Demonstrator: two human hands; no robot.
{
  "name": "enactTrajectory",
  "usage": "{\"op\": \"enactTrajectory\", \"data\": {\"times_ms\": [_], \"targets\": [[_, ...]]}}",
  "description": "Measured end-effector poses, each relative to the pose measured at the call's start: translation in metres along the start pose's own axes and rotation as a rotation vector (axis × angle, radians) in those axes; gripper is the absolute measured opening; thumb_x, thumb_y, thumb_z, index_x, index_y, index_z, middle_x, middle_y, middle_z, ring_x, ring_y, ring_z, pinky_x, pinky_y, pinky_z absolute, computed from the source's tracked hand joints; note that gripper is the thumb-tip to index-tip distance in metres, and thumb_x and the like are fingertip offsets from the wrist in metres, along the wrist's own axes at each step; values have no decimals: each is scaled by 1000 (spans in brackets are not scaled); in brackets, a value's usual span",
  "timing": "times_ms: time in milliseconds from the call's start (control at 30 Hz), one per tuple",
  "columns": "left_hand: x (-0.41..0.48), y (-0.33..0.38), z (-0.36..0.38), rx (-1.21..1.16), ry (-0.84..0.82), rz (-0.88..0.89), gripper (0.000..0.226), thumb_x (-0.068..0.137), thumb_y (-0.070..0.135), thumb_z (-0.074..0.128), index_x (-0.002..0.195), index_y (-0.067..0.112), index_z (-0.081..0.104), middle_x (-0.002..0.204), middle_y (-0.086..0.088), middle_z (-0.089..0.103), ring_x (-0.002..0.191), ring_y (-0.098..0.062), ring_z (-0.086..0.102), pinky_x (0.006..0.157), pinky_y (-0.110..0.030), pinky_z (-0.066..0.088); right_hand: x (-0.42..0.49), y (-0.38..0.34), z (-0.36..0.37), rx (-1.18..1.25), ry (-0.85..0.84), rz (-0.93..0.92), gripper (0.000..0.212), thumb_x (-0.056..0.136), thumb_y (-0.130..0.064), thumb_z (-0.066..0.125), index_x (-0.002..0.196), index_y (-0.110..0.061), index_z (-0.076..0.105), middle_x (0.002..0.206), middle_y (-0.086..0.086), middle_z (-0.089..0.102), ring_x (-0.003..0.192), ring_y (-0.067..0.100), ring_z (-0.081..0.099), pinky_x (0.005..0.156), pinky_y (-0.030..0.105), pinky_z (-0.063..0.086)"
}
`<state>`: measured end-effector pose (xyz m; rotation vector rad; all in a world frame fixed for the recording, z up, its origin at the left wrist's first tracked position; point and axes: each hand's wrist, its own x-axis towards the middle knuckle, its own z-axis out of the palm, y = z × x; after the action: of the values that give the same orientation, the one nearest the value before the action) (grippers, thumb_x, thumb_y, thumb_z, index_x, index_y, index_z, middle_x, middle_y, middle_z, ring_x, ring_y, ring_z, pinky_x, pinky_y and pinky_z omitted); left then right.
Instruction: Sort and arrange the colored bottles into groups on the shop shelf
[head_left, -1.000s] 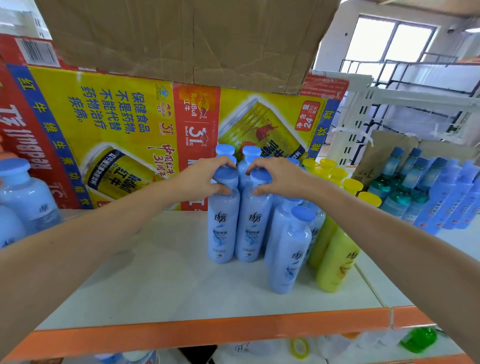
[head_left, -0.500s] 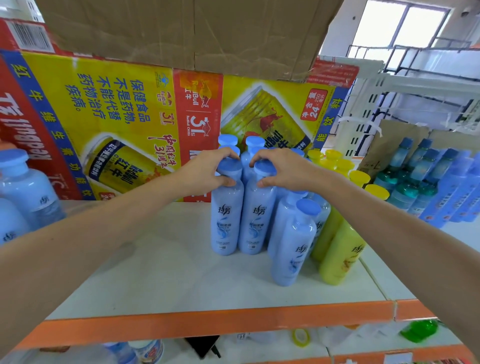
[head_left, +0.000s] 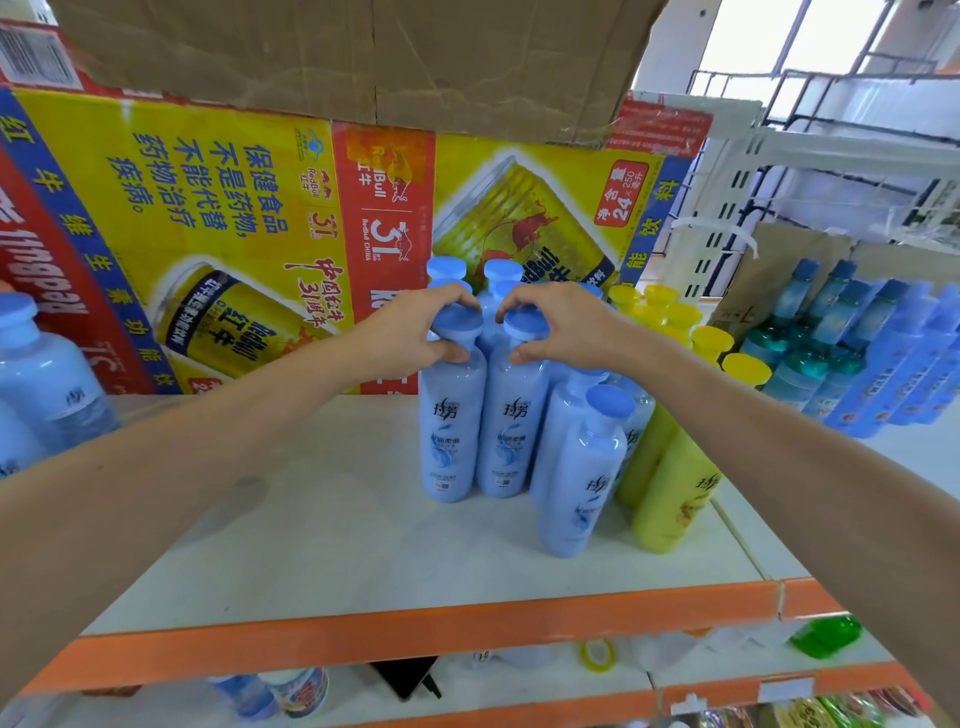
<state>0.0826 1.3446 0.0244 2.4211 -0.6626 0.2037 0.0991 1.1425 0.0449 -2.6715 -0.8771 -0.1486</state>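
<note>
Two light-blue bottles stand side by side on the white shelf (head_left: 322, 540). My left hand (head_left: 410, 332) grips the cap and neck of the left blue bottle (head_left: 447, 441). My right hand (head_left: 561, 325) grips the cap of the right blue bottle (head_left: 511, 436). Both bottles rest upright on the shelf. More blue bottles stand behind them, and a front blue bottle (head_left: 582, 483) stands to the right. A row of yellow bottles (head_left: 675, 488) runs along the right side of the blue group.
A yellow and red Red Bull carton (head_left: 234, 228) forms the back wall, with brown cardboard above. Large pale-blue bottles (head_left: 47, 384) stand at far left. Teal and blue bottles (head_left: 852, 353) fill the neighbouring shelf on the right. The shelf's orange front edge (head_left: 415, 629) runs below.
Both hands stay on the two bottle caps. The two bottles have shifted slightly, and the view has tilted a little; nothing was let go.
</note>
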Motion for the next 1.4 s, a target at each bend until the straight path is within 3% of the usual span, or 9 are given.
{"op": "enactTrajectory", "data": {"times_ms": [167,367,533,800,933,1167,1400], "targets": [[-4,1,2,-2,57,0,44,77,18,72,116,15,53,106,3,56,101,-21,54,90,-39,43,-2,-2,0,12,24,3,41,74,-22,75,111,-15,60,117,5,61,112,20,53,93,34,41],[-4,2,4,26,60,-20,46,77,23,71,118,18,51,110,-1,58,99,-23,54,88,-45,44,-2,-2,1,26,21,15,42,74,-22,75,111,-15,58,118,5,60,114,19,52,94,39,42],[-3,3,4,46,42,-35,48,79,24,69,120,15,47,115,-4,56,103,-24,53,90,-44,42,-2,-2,2,32,16,24,42,73,-23,76,111,-16,58,118,6,60,113,20,53,94,42,42],[-4,1,6,4,67,-15,45,79,23,69,119,16,48,114,-2,56,104,-22,52,91,-41,42,-3,-3,2,36,44,21,44,73,-24,76,112,-15,59,117,4,61,109,18,54,92,36,43],[-5,-5,9,-46,93,-10,49,78,24,71,122,18,49,120,1,55,108,-21,52,93,-38,42,-1,-3,2,42,13,38,45,73,-25,76,114,-16,59,118,4,60,112,19,53,94,41,43],[-17,-6,13,-141,68,-51,73,70,23,77,132,18,38,122,9,45,109,-6,44,88,-14,34,-4,-4,1,68,6,43,42,76,-23,74,114,-16,57,118,4,59,109,21,53,93,42,43],[-18,-5,14,-124,72,-78,73,71,23,77,130,16,36,122,4,47,113,-14,47,96,-30,38,-5,-4,0,86,4,47,39,76,-24,73,111,-18,57,114,3,58,106,22,54,90,42,44]]}}
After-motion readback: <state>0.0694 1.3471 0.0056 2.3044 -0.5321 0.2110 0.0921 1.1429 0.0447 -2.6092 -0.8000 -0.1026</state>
